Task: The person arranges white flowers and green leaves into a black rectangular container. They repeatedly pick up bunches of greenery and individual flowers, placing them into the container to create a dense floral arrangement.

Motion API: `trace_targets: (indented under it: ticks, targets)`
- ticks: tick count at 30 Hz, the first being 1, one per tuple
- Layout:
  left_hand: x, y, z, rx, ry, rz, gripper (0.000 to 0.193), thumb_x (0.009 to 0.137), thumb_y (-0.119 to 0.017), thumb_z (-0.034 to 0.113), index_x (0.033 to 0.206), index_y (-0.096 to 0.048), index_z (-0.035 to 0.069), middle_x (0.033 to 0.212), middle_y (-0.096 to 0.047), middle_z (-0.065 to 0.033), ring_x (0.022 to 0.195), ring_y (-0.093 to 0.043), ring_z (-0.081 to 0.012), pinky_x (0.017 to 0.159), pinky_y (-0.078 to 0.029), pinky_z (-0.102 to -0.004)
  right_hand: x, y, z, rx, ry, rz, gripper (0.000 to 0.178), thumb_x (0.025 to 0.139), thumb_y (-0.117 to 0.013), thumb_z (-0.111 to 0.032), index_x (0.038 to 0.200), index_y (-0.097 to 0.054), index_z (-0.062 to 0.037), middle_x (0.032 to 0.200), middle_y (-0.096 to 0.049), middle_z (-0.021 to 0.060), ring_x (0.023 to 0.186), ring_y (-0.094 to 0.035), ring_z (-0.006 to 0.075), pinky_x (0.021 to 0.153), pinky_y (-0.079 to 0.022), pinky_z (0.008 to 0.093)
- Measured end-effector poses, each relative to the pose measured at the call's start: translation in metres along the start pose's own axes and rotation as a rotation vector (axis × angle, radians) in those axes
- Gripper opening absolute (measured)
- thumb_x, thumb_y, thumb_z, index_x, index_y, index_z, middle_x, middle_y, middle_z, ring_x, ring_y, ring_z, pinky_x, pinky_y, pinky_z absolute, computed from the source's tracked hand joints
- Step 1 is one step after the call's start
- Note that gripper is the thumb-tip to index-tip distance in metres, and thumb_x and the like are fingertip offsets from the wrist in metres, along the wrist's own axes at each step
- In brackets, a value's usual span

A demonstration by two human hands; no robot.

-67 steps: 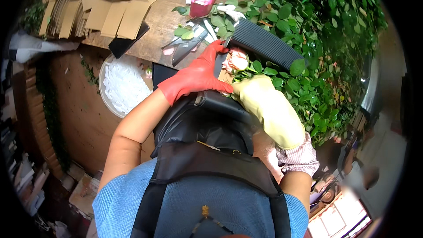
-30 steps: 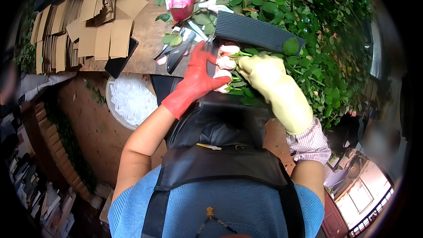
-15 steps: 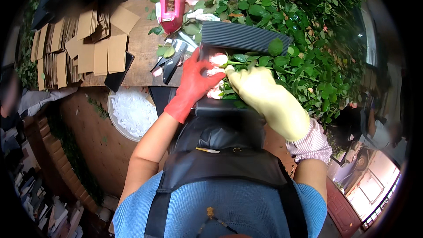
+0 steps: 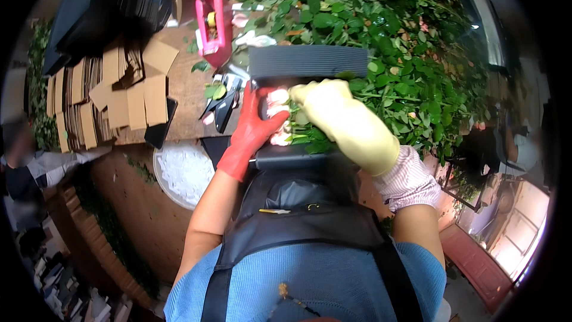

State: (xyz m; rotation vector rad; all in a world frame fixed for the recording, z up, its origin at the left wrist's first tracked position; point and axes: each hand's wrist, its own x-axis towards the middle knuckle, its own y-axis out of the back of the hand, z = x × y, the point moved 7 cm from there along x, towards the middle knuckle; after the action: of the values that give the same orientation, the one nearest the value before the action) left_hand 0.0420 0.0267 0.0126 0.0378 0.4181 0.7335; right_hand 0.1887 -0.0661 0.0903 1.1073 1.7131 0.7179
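My left hand (image 4: 247, 131), in a red rubber glove, lies along the left end of a dark ribbed trough (image 4: 307, 61). Its fingers point away and stand apart from the thumb, which rests across the pale pink rose heads (image 4: 279, 137). The roses lie side by side in the trough, stems toward the right. My right hand (image 4: 336, 113), in a pale yellow glove, is closed just behind the farthest rose head, apparently on that rose's stem. Its palm hides most of the stems. A pair of black-handled scissors (image 4: 223, 113) lies left of my left hand.
A pink tape dispenser (image 4: 214, 53) stands beyond the scissors. Cardboard pieces (image 4: 128, 95) are stacked at left, near a dark phone-like slab (image 4: 162, 124). Leafy rose stems (image 4: 405, 83) heap up on the right. Below the table edge is a tub of white pieces (image 4: 185, 170).
The view has shifted, so the table sits lower and farther left. My right hand has moved slightly away from me beside the far rose head. My left hand stays at the rose heads.
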Motion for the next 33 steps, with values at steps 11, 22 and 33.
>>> trace_targets:
  ticks: [11, 22, 33]
  targets:
    - [0.010, 0.002, -0.002, 0.233, -0.072, 0.247, 0.037, 0.084, -0.086, 0.026, 0.112, -0.076, 0.004, 0.146, -0.057, -0.0339, 0.145, -0.050, -0.0343, 0.114, -0.041, -0.0366, -0.069, 0.069, 0.022, 0.365, -0.108, 0.734, 0.031, 0.105, -0.062, -0.030, 0.129, -0.074, -0.0128, 0.105, -0.079, 0.0100, 0.087, -0.073, 0.0260, 0.084, -0.058, 0.0356]
    - [0.008, 0.001, 0.001, 0.037, -0.013, 0.188, 0.027, 0.087, -0.084, 0.013, 0.110, -0.075, 0.002, 0.130, -0.067, -0.0193, 0.123, -0.057, -0.0217, 0.108, -0.041, -0.0332, -0.140, 0.053, 0.154, 0.647, -0.763, 0.459, 0.041, 0.106, -0.056, -0.035, 0.142, -0.063, -0.0153, 0.128, -0.072, 0.0119, 0.109, -0.071, 0.0320, 0.097, -0.057, 0.0419]
    - [0.016, 0.004, -0.013, -0.024, 0.056, 0.121, 0.030, 0.084, -0.087, 0.011, 0.110, -0.074, 0.003, 0.107, -0.074, -0.0073, 0.116, -0.061, -0.0200, 0.118, -0.032, -0.0364, 0.026, 0.092, 0.240, -0.215, -0.774, -0.121, 0.025, 0.091, -0.074, -0.017, 0.116, -0.080, -0.0157, 0.117, -0.080, 0.0041, 0.110, -0.074, 0.0173, 0.095, -0.056, 0.0348]
